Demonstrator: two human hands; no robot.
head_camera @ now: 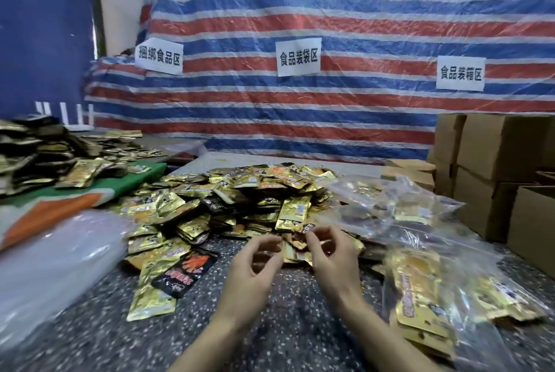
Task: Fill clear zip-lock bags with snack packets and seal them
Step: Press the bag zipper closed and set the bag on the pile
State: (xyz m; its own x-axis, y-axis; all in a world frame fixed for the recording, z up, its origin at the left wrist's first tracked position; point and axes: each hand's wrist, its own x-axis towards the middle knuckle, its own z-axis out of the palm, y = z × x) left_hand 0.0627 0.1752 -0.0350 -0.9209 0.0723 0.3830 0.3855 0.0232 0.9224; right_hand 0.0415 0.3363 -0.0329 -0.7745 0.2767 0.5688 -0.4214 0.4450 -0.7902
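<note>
A big heap of small gold snack packets (240, 197) covers the middle of the speckled table (285, 326). At its near edge, my left hand (255, 266) and my right hand (330, 254) face each other with curled fingers. A small bunch of gold packets (295, 247) sits between them; the left fingertips pinch its left edge, and the right thumb and forefinger pinch its top. Filled clear zip-lock bags (420, 284) lie to the right, with more behind (390, 206). A stack of clear plastic bags (60, 257) lies at the left.
Brown cardboard boxes (495, 161) are stacked at the right edge. A second heap of packets (45, 158) rests on a green and orange board (90, 191) at the left. A larger black and red packet (186, 272) lies near my left hand. A striped tarp (300, 116) forms the back wall.
</note>
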